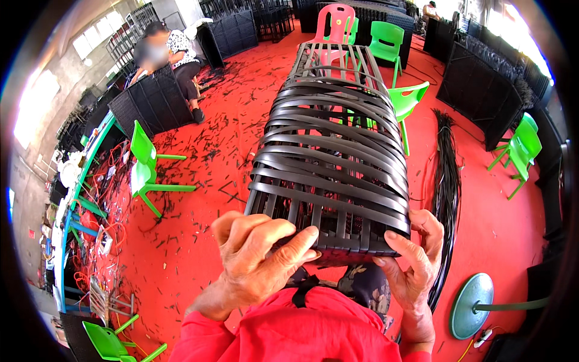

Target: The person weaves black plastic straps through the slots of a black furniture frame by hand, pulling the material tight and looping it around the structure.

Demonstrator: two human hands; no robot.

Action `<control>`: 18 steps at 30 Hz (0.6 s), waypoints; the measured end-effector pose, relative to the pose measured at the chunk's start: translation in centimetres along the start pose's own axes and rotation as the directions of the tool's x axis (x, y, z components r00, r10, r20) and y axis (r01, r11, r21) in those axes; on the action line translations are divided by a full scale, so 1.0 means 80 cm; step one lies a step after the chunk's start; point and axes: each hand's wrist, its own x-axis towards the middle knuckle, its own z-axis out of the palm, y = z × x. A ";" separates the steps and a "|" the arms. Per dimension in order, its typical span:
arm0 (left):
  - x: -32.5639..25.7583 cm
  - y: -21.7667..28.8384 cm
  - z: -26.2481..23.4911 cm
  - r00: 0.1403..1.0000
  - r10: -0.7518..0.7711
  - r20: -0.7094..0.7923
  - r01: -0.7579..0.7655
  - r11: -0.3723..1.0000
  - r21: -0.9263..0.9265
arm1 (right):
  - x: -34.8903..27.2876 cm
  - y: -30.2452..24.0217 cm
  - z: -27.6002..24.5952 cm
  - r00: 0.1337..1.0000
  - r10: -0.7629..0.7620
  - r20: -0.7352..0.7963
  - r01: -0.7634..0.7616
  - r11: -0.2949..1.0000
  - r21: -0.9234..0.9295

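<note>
A long black frame wrapped with flat black wicker strips [338,151] stretches away from me, its near end at my lap. My left hand [256,256] lies over the near left corner, fingers curled onto the woven strips. My right hand [413,256] grips the near right corner, thumb on the lower edge and fingers along the side. Red sleeves cover both forearms.
Red floor littered with black strip offcuts. A bundle of long black strips [447,181] lies to the right. Green plastic chairs [145,172] stand around, a pink one [335,24] far off. Another person [175,60] sits working on a black woven panel. A round fan base [471,304] is lower right.
</note>
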 end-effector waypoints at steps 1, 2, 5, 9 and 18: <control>-0.001 -0.002 0.003 1.000 -0.028 -0.008 0.027 0.995 -0.098 | 0.000 -0.002 0.002 1.000 0.012 -0.017 -0.011 1.000 0.021; 0.001 -0.004 0.002 0.999 -0.035 -0.006 0.034 0.995 -0.093 | -0.001 -0.003 0.002 1.000 0.009 -0.010 -0.009 1.000 0.027; 0.007 -0.007 0.000 0.996 -0.060 0.073 0.072 0.982 -0.177 | -0.004 0.000 0.005 0.999 -0.001 -0.043 0.002 1.000 0.031; 0.005 -0.007 -0.003 0.991 -0.093 0.101 0.111 0.977 -0.182 | -0.006 -0.001 0.009 0.998 -0.018 -0.056 0.019 1.000 0.012; 0.002 -0.010 -0.006 0.994 -0.053 0.100 0.074 0.973 -0.220 | -0.008 0.007 0.005 0.988 -0.149 -0.041 0.148 0.989 -0.031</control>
